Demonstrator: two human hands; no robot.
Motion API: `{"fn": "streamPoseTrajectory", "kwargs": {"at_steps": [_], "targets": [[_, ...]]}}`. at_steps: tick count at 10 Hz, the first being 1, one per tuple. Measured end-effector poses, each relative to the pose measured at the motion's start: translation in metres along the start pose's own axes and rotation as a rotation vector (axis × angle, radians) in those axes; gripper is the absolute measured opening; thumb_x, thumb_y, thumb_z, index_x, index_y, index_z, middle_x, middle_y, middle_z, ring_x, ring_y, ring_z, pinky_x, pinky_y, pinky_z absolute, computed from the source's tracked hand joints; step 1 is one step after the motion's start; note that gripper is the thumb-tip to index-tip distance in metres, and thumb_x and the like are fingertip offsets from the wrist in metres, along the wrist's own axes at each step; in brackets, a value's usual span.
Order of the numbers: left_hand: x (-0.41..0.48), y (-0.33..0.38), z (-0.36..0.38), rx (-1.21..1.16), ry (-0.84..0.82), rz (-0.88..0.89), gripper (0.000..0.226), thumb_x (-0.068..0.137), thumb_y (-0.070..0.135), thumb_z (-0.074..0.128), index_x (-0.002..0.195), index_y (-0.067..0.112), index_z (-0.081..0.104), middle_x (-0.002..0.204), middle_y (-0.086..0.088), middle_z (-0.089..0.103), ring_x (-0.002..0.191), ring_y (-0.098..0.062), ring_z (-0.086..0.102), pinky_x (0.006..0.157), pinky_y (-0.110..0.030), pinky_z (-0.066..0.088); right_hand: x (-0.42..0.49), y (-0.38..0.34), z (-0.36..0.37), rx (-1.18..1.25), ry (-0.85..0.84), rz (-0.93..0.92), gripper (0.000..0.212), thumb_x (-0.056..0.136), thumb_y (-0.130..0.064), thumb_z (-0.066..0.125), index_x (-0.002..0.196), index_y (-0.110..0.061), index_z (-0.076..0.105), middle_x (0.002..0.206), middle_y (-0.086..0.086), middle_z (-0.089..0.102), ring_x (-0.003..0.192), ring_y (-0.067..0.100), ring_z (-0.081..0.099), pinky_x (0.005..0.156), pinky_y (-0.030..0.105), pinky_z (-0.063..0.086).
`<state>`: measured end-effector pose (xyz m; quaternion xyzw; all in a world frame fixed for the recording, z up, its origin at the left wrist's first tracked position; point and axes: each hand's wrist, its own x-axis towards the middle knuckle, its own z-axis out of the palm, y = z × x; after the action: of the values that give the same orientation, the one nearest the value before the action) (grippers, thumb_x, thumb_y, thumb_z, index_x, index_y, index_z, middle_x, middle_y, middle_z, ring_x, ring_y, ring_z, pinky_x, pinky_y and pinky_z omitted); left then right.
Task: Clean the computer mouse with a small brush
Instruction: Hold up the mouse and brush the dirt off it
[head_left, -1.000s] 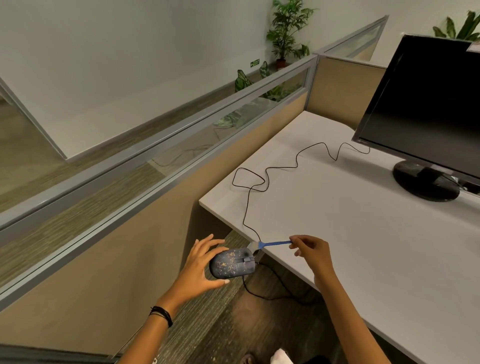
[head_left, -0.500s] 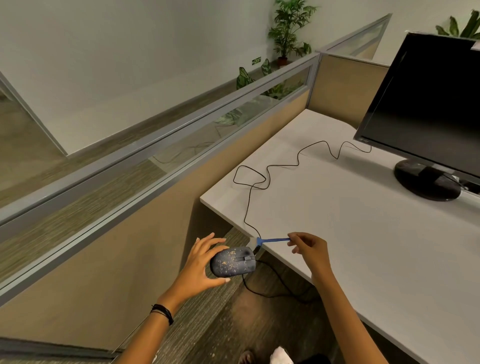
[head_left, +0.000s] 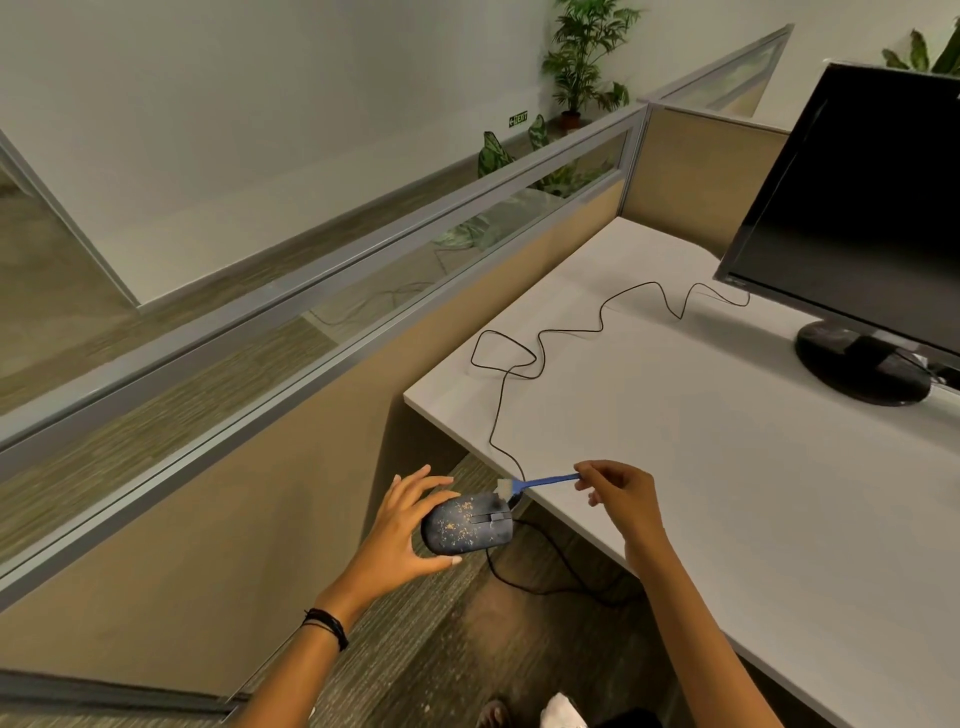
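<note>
Off the desk (head_left: 727, 467) edge, the left hand (head_left: 400, 530) cups the mouse (head_left: 465, 525), mostly speckled with crumbs, while the right hand (head_left: 623, 493) pinches a brush (head_left: 540, 482) at its front: cleaning looks barely begun.

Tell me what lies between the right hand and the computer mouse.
In the head view, only the small brush spans it: the right hand pinches its blue handle, white bristles beside the mouse front, which the left hand holds.

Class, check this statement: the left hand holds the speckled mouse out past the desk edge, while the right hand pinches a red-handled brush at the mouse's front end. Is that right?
Not quite. In the head view the brush has a blue handle, not red. The rest stands: the left hand holds the speckled mouse past the desk edge, and the right hand pinches the brush at the mouse's front.
</note>
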<state>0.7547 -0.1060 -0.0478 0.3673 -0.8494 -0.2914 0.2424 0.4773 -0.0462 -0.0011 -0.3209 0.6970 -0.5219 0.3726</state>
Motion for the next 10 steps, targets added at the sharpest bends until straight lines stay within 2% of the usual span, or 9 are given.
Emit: {"fn": "streamPoseTrajectory", "kwargs": {"at_steps": [1, 2, 4, 5, 6, 7, 8, 9, 10], "targets": [[0.001, -0.001, 0.001, 0.001, 0.000, -0.003, 0.069, 0.069, 0.063, 0.068, 0.128, 0.040, 0.041, 0.140, 0.019, 0.033, 0.141, -0.003, 0.009, 0.116, -0.044, -0.002, -0.001, -0.007, 0.007, -0.003, -0.103, -0.045, 0.008, 0.086, -0.017, 0.063, 0.085, -0.018, 0.071, 0.070, 0.001, 0.071, 0.052, 0.001, 0.060, 0.051, 0.010, 0.049], [0.001, -0.002, 0.001, -0.001, 0.002, -0.005, 0.069, 0.069, 0.064, 0.067, 0.128, 0.041, 0.041, 0.140, 0.020, 0.033, 0.141, -0.002, 0.009, 0.116, -0.043, -0.002, 0.000, -0.006, 0.011, -0.042, -0.154, -0.052, 0.009, 0.086, -0.016, 0.063, 0.086, -0.015, 0.072, 0.071, 0.003, 0.071, 0.051, 0.000, 0.059, 0.051, 0.009, 0.049], [0.002, -0.004, 0.000, 0.009, 0.006, -0.001, 0.069, 0.069, 0.063, 0.068, 0.129, 0.041, 0.041, 0.141, 0.020, 0.034, 0.141, -0.002, 0.009, 0.116, -0.042, -0.002, 0.007, 0.013, 0.004, -0.132, 0.022, -0.015, 0.013, 0.087, -0.012, 0.062, 0.092, -0.004, 0.070, 0.071, 0.006, 0.068, 0.060, 0.011, 0.060, 0.046, 0.011, 0.045], [0.003, -0.007, 0.000, 0.001, 0.003, -0.002, 0.068, 0.070, 0.063, 0.068, 0.128, 0.042, 0.041, 0.141, 0.019, 0.034, 0.141, -0.003, 0.010, 0.116, -0.043, -0.002, 0.008, 0.015, 0.002, -0.080, 0.065, -0.034, 0.013, 0.087, -0.014, 0.062, 0.093, -0.007, 0.070, 0.073, 0.004, 0.069, 0.058, 0.007, 0.060, 0.047, 0.011, 0.046], [0.004, -0.007, 0.001, 0.007, -0.006, -0.006, 0.069, 0.069, 0.064, 0.067, 0.129, 0.039, 0.042, 0.141, 0.017, 0.034, 0.141, -0.002, 0.009, 0.116, -0.044, -0.002, 0.008, 0.007, 0.007, 0.014, 0.024, -0.081, 0.009, 0.087, -0.018, 0.062, 0.090, -0.016, 0.071, 0.071, 0.000, 0.071, 0.053, 0.001, 0.060, 0.051, 0.011, 0.050], [0.006, -0.007, 0.001, 0.006, -0.012, -0.011, 0.070, 0.070, 0.063, 0.067, 0.129, 0.037, 0.042, 0.142, 0.017, 0.033, 0.141, -0.002, 0.008, 0.116, -0.043, -0.003, 0.007, 0.003, 0.012, 0.019, -0.071, -0.100, 0.010, 0.086, -0.017, 0.063, 0.090, -0.016, 0.072, 0.070, -0.001, 0.071, 0.055, 0.003, 0.061, 0.053, 0.013, 0.051], [0.007, -0.007, 0.001, -0.003, -0.005, -0.012, 0.069, 0.070, 0.060, 0.070, 0.129, 0.038, 0.042, 0.141, 0.018, 0.034, 0.141, -0.002, 0.009, 0.116, -0.041, -0.003, 0.007, 0.006, 0.014, -0.073, -0.139, -0.116, 0.010, 0.086, -0.014, 0.063, 0.090, -0.014, 0.072, 0.073, 0.000, 0.071, 0.057, 0.004, 0.063, 0.053, 0.014, 0.051], [0.008, -0.008, 0.002, -0.004, 0.000, -0.015, 0.070, 0.069, 0.058, 0.072, 0.129, 0.035, 0.043, 0.141, 0.017, 0.034, 0.140, -0.002, 0.009, 0.116, -0.041, -0.003, 0.008, 0.012, 0.010, -0.143, -0.045, -0.111, 0.011, 0.087, -0.013, 0.062, 0.092, -0.009, 0.071, 0.071, 0.004, 0.069, 0.055, 0.006, 0.060, 0.048, 0.011, 0.049], [0.008, -0.009, 0.001, -0.006, -0.007, -0.021, 0.069, 0.069, 0.056, 0.073, 0.128, 0.036, 0.043, 0.141, 0.016, 0.034, 0.140, -0.002, 0.009, 0.116, -0.040, -0.003, 0.009, 0.016, 0.001, -0.093, 0.076, -0.104, 0.011, 0.088, -0.013, 0.061, 0.092, -0.010, 0.070, 0.072, 0.004, 0.068, 0.055, 0.007, 0.058, 0.046, 0.009, 0.047]]}}
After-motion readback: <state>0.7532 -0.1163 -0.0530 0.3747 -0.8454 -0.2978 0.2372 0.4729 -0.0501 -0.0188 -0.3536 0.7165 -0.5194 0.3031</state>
